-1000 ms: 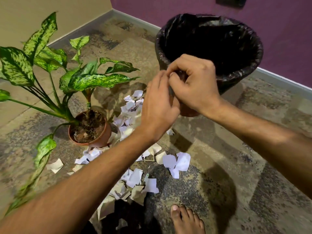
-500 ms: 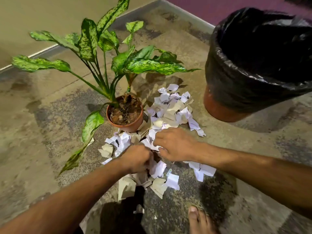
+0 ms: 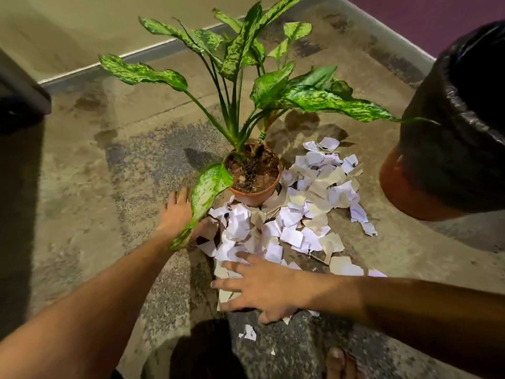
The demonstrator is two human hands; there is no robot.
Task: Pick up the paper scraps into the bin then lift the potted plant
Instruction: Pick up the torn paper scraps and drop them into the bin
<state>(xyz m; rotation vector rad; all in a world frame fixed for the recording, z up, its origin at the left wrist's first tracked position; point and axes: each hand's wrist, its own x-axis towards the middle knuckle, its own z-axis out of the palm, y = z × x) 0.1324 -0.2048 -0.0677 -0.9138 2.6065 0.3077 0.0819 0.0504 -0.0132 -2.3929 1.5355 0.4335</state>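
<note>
Both hands have spread apart since half a second ago. Left hand (image 3: 179, 214), fingers splayed, lies flat beside the scraps (image 3: 297, 214) under a leaf (image 3: 207, 190); right hand (image 3: 262, 285) presses open-fingered on the pile's near edge, by the pot (image 3: 254, 192).

Bare floor (image 3: 114, 187) left of potted plant (image 3: 252, 173) open; bin (image 3: 448, 160) blocks right; drooping leaf (image 3: 205, 198) overhangs left hand (image 3: 181, 214).

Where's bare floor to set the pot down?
Bare floor left of the pot, out to the wall, and behind it. Crowded: scraps fill the ground from the pot to the bin and forward under the left hand and right hand.
</note>
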